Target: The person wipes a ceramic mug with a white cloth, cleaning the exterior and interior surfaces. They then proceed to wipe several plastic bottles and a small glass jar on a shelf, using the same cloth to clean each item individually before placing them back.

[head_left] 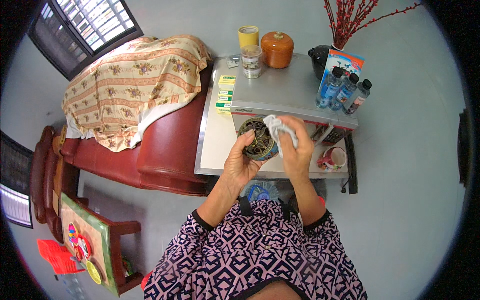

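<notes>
My left hand (239,162) is closed around a round, dark metal pot with an openwork, bronze-coloured top (257,144), which looks like an incense burner. Its thumb presses on the top, and a bluish patterned side shows at the lower right. In my right hand (301,152) a crumpled white cloth or tissue (274,126) is pinched against the pot's right rim. Both hands are held up in front of a silver microwave oven (295,92).
On the microwave stand three bottles (344,92), a brown lidded jar (276,50), a clear plastic tub (251,62) and a dark vase of red sprigs. Small boxes (224,102) lie to its left, a red mug (333,157) to its right. A red sofa (170,150) stands left.
</notes>
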Demonstrator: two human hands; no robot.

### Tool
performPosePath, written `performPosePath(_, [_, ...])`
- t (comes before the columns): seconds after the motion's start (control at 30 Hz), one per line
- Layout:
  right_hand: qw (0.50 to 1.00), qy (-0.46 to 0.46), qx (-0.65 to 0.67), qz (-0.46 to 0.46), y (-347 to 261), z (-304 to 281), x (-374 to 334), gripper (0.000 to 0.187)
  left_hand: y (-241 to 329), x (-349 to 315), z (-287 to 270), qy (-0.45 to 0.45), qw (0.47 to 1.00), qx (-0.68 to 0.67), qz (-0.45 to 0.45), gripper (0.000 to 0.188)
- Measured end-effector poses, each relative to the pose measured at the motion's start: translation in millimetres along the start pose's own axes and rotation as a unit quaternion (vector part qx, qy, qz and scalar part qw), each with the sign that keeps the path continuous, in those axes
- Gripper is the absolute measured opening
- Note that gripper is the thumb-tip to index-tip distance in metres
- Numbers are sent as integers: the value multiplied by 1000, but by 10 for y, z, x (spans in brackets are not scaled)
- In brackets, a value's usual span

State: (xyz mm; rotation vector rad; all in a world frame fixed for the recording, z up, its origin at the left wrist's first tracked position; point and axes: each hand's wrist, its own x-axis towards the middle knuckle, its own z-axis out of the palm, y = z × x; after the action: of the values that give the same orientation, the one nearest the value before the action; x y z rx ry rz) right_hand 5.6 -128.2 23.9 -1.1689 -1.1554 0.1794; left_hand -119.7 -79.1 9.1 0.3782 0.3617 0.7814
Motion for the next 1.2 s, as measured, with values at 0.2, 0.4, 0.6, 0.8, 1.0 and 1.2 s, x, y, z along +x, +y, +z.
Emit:
performPosePath(0.2, [930, 35, 278, 237, 158, 123, 21, 32, 13, -18, -10, 1, 1000, -4, 6, 46])
performPosePath(0.4, [998, 52, 11, 26, 164, 249, -374, 38, -39, 65, -27, 26, 997, -63, 30, 40])
performPosePath(0.6, [965, 0, -172, -198, 225, 218, -558, 24, -90, 150, -134, -4, 996, -93, 2, 32])
performPosePath(0.8, [986, 28, -85, -139, 242, 141, -433, 29, -168, 93, 25, 10, 997, 28, 69, 41])
performPosePath(1.0, [995, 38, -4, -87, 279, 124, -456, 35, -64, 100, 34, 18, 998, 66, 10, 42])
performPosePath(1.2, [994, -78, 18, -72, 213, -34, -337, 34, 310, 139, -93, -16, 987, 153, -47, 38])
